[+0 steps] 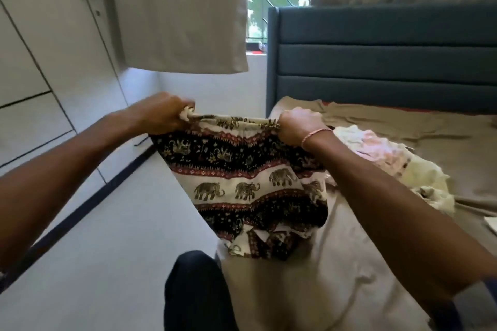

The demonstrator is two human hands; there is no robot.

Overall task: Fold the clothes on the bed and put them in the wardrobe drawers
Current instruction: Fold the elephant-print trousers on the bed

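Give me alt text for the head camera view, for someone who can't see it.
The left hand and right hand hold an elephant-print garment up by its top edge. Pale clothes lie piled on the bed's tan sheet.

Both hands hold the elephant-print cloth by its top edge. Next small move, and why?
Probably lift it higher: the left hand and right hand grip the top edge of the elephant-print cloth, but its lower end lies bunched on the bed, so it would not fold evenly.
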